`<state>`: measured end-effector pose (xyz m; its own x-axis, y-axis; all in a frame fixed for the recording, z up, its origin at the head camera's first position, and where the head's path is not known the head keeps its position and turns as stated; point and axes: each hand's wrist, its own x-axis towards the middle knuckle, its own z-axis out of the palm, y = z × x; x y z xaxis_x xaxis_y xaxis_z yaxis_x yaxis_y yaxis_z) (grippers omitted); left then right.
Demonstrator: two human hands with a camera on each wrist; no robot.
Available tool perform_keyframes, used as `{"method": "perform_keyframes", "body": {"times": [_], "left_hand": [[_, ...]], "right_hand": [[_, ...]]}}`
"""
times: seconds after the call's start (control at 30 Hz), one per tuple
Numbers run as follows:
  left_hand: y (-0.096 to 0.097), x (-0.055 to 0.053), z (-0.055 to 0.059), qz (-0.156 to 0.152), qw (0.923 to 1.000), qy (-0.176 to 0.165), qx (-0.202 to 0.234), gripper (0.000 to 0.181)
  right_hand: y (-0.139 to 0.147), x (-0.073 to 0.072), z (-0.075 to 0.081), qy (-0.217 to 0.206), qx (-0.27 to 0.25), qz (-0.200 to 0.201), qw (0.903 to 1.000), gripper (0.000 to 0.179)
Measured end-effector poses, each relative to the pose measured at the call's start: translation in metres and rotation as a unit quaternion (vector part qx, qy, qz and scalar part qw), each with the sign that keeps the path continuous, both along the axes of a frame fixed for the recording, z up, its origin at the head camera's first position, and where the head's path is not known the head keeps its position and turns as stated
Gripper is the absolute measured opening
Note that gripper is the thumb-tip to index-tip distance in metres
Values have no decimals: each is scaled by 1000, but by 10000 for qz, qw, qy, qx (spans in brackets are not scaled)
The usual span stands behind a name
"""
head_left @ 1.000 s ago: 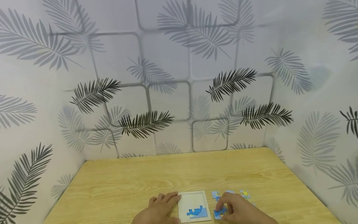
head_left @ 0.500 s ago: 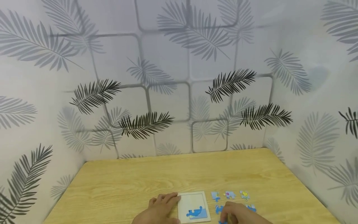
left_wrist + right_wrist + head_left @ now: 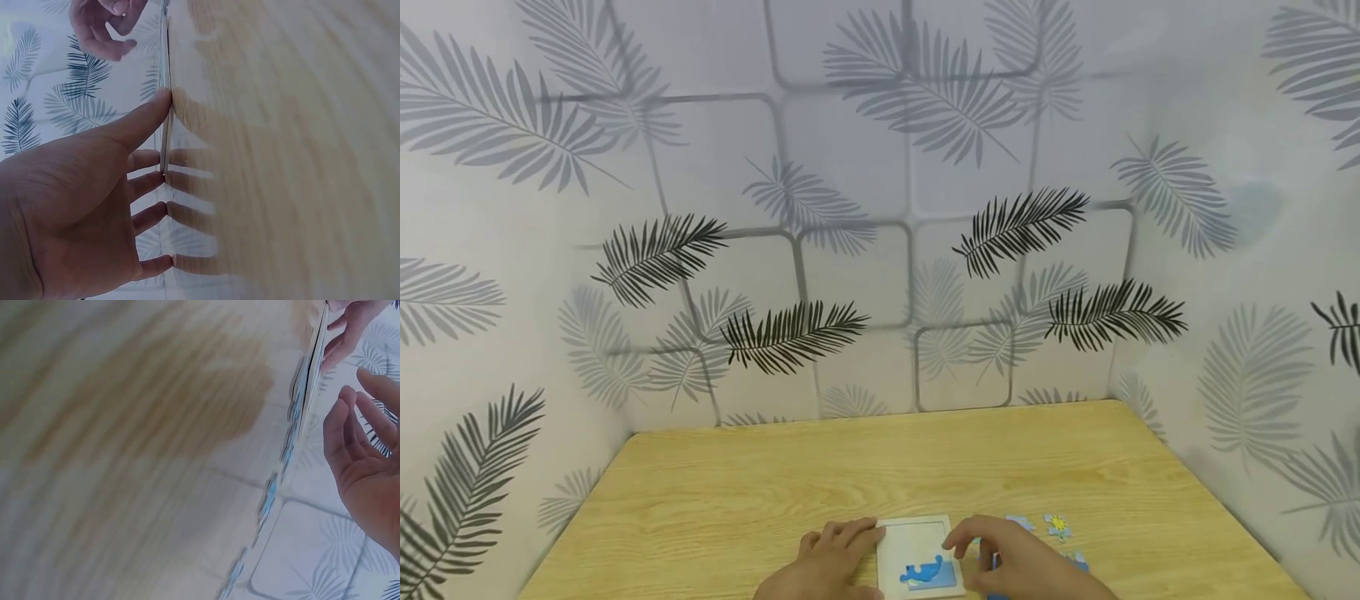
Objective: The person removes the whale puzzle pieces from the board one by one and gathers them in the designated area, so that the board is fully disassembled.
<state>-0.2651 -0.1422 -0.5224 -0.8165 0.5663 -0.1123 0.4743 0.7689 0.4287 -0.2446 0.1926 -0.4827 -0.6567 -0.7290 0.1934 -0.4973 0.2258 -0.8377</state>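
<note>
A white puzzle tray point(image 3: 912, 538) lies on the table, joined blue puzzle pieces point(image 3: 931, 572) in its lower right part. My left hand point(image 3: 829, 562) rests at the tray's left edge with fingers spread. In the left wrist view, the thumb of the left hand point(image 3: 81, 200) touches the tray's edge and the fingertips meet the tabletop. My right hand point(image 3: 1011, 560) hovers over the tray's right edge. The right wrist view shows this right hand point(image 3: 369, 453) raised off the table, fingers loosely bent, nothing between them. It partly hides loose pieces beneath it in the head view.
Right of the tray lie loose pieces, among them a sun piece point(image 3: 1057, 525), a pale blue piece point(image 3: 1021, 522) and a blue-and-white piece point(image 3: 1079, 562). The wooden table point(image 3: 760, 483) ends at a leaf-patterned wall covering point(image 3: 850, 358).
My right hand first held a blue piece right of the tray, then set it down nearer the front. Now it has risen and moved left to the tray's edge. The left hand stays put.
</note>
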Motion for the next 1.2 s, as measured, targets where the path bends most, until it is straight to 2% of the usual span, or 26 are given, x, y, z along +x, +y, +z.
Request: {"method": "perform_keyframes", "body": {"times": [0.23, 0.43, 0.67, 0.9, 1.03, 1.13, 1.2], "left_hand": [[0, 1, 1, -45, 10000, -4, -12, 79], [-1, -3, -1, -34, 9999, 54, -99, 78], [-2, -4, -3, -125, 9999, 60, -90, 79], [-3, -6, -3, -43, 10000, -53, -55, 79], [-2, -5, -1, 6, 10000, -95, -28, 78], [-2, -4, -2, -18, 10000, -29, -23, 78], [-1, -3, -2, -42, 10000, 22, -13, 79]], "right_hand": [[-21, -6, -6, -532, 116, -101, 9985, 37], [-38, -8, -4, -551, 269, -105, 9981, 36], [-50, -13, -7, -801, 614, -228, 9946, 33], [-54, -23, -17, -249, 1073, -4, 9939, 29], [-57, -23, -21, -423, 994, -58, 9941, 30], [-55, -29, -32, -317, 1011, 62, 9944, 31], [-53, -34, -40, -23, 1008, 234, 9946, 32]]}}
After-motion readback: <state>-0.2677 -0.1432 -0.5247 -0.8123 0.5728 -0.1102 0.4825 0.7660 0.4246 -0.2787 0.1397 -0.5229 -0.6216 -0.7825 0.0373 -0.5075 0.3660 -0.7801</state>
